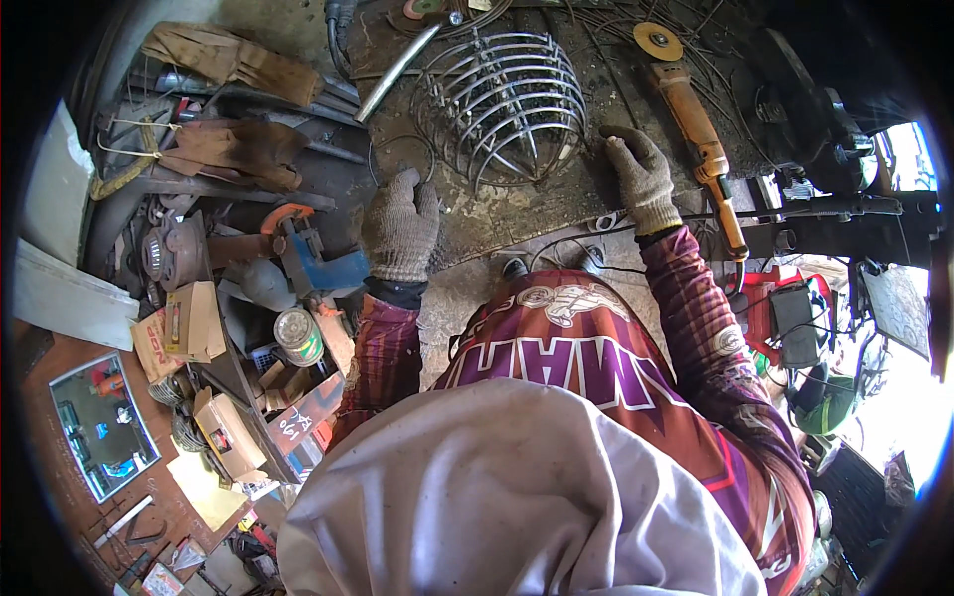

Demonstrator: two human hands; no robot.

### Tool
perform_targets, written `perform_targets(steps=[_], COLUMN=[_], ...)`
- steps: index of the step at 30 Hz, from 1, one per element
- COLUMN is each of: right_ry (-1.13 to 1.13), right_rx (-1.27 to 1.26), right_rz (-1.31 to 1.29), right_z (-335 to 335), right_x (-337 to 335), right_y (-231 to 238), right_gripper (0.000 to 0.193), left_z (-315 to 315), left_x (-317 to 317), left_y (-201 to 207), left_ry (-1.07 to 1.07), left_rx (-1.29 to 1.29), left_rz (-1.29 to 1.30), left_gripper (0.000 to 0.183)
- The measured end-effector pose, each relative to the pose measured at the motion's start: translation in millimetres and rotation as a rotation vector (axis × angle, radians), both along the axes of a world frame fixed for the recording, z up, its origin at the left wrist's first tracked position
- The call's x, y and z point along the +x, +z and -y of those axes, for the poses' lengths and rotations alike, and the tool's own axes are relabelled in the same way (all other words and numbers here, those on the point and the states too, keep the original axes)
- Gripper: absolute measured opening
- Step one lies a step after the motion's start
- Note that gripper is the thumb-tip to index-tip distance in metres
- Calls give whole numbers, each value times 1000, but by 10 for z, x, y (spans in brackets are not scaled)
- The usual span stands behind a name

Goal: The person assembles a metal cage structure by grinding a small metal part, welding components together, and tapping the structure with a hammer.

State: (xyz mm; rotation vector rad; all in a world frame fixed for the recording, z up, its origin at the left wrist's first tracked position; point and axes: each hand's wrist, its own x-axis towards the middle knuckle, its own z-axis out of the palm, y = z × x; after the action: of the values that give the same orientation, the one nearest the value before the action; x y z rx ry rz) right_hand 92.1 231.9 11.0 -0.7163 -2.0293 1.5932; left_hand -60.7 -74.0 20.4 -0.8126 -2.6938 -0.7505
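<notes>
1. Wire cage [509,104]: dome-shaped frame of bent rods lying on its side on the dark steel bench [596,199], roughly mid-bench, in front of the person. This is the landmark for what follows.
2. Right hand [641,177], knit-gloved, is just right of the cage, fingers spread flat on the bench beside the cage's lower rim, pinching nothing. Whether a fingertip touches the rim: cannot tell.
3. Left hand [401,226], gloved, rests below-left of the cage, near the bench's front edge, fingers loosely together, palm down; it grips nothing visible.
4. Risk: the cage is round and unclamped, so a push from either hand could roll it. Rod ends could snag the knit gloves.
5. Angle grinder [701,129], orange body, disc [657,41] away from the person, lies right of the cage, just beyond the right hand. Risk: a sleeve or elbow could knock it, and its cable runs off the near edge.
6. Steel pipe [397,72] lies upper-left of the cage; it could roll if the bench is jolted.
7. Blue vise [313,260] and tin can [296,336], left of the cage and below bench level, crowd the left elbow.
</notes>
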Motion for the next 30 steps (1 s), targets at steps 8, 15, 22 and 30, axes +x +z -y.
perform_targets(steps=[8,15,22,30], right_ry=[8,12,18,21], right_rx=[27,-13,-50,25], right_rz=[4,-16,-23,17], right_z=[-7,-3,13,16], right_x=[2,1,-4,0], right_y=[-5,-15,6,33], right_gripper=[28,28,26,28], left_z=[0,1,-5,16], left_x=[-4,-6,7,-9], left_y=[-8,-20,16,-23], left_ry=[32,38,31,20], left_rx=[-28,-10,-30,-20], left_rz=[38,23,13,5], left_gripper=[29,30,28,29])
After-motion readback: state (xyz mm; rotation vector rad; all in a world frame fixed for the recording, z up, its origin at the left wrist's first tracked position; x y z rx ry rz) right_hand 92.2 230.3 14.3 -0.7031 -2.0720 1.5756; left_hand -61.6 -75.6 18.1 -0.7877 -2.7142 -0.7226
